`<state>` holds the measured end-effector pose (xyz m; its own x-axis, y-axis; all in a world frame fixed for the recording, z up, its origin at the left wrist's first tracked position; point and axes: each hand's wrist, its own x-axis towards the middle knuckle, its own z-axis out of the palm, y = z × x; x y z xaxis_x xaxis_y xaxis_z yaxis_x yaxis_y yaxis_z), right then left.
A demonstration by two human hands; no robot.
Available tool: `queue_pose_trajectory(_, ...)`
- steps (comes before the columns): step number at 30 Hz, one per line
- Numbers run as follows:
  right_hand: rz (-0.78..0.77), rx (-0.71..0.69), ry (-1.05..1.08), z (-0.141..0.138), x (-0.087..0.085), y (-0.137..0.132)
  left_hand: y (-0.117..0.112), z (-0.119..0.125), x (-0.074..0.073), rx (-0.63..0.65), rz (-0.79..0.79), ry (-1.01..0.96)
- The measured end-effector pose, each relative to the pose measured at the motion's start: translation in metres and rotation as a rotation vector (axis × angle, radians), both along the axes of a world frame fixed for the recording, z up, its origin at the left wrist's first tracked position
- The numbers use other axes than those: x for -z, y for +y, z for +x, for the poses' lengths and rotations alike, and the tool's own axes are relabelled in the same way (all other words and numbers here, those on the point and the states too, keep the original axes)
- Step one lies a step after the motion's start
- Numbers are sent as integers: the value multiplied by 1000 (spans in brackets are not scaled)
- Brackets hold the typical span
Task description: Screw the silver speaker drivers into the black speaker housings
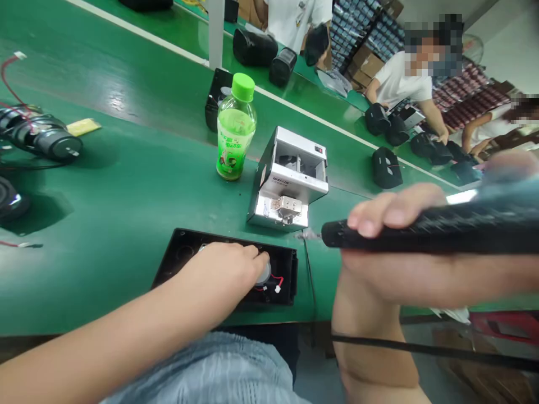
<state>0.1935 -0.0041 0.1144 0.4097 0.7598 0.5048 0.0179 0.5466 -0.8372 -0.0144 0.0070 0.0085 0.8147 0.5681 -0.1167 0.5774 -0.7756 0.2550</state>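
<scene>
— Position of the work to be stated.

— A black plastic housing is found lying open side up at the near edge of the bench, about midway along it. A round speaker unit with red leads is seated in its right end.

— And the hands?

— The left hand is laid over the housing, fingers drawn together and closed on the rim of the speaker unit. The right hand is wrapped tight round an electric screwdriver, which is held level over the near edge. Its bit is pointed at a screw feeder standing just behind the housing. A green bottle is noted left of the feeder.

— Handling?

— The housing is judged light, stiff and smooth, and liable to slide on the bench unless held down. It is best gripped by its outer walls. The speaker unit is judged fragile at cone and leads, and is best taken by the rim only.
</scene>
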Motion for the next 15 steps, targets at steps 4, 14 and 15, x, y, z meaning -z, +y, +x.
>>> queue_pose_trajectory(4, 118, 53, -22, -18, 16, 45, -16, -5, -1, -7, 116, -221)
queue_pose_trajectory(14, 56, -20, -99, -23, 41, 64, -65, -20, 33, 15, 360, -386)
queue_pose_trajectory(15, 51, -28, -75, -22, 40, 62, -66, -19, 34, 9, 359, -382)
